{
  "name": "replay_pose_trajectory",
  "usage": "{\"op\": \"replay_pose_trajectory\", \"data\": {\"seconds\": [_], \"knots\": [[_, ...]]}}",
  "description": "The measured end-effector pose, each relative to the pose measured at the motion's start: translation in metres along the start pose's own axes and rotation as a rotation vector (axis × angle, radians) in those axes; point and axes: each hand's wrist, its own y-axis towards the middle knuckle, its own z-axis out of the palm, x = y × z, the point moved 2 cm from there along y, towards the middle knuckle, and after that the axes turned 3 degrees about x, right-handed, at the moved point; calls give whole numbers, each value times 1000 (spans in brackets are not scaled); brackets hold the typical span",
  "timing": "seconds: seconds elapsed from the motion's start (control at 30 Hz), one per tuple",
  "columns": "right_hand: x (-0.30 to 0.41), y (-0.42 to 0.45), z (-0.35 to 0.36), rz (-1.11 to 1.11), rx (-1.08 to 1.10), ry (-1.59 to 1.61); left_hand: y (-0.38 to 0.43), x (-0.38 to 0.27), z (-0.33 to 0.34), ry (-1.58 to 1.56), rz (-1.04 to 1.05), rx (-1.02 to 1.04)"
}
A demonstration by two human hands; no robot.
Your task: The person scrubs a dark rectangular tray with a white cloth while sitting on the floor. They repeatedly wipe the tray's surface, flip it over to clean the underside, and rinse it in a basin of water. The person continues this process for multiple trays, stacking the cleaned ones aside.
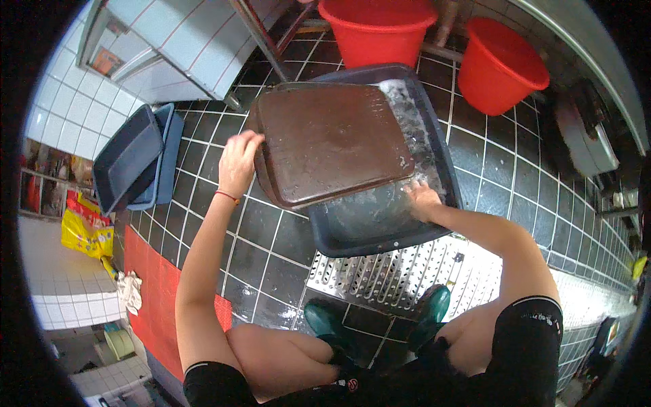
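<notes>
A brown rectangular plastic tub (335, 137), its underside facing up, lies slanted over a large dark plastic basin (384, 249) on the floor. My left hand (239, 163) grips the brown tub's left rim, with the fingertips at its edge. My right hand (424, 201) is inside the dark basin, just below the tub's lower right corner, fingers spread at the foamy water (419, 127). Whether it touches something under the water cannot be seen. The brown tub covers much of the basin's inside.
Two red buckets (381, 30) (498, 66) stand beyond the basin. Blue-grey tubs (168, 173) are stacked at the left, near a yellow bag (86, 229) and a red mat (157, 285). A perforated metal drain grate (381, 277) lies before my green boots (325, 318). The tiles look wet.
</notes>
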Motion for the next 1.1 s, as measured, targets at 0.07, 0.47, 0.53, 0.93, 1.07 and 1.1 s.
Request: {"op": "replay_pose_trajectory", "data": {"seconds": [0.07,0.47,0.53,0.93,1.07,1.1], "knots": [[-24,16,22,108,203,13,2,0,25,-274,-362,-14],[154,50,-165,-680,-419,699,15,11,91,-1536,-1439,-16],[188,81,-141,-636,-473,460,36,-11,60,-1646,-1551,18],[74,231,-133,89,-598,529,12,3,94,-1203,-1285,-98],[2,148,-60,386,-357,305,1,10,101,-1045,-1214,-142],[-5,120,-50,385,-286,285,5,6,96,-1037,-1205,-150]]}}
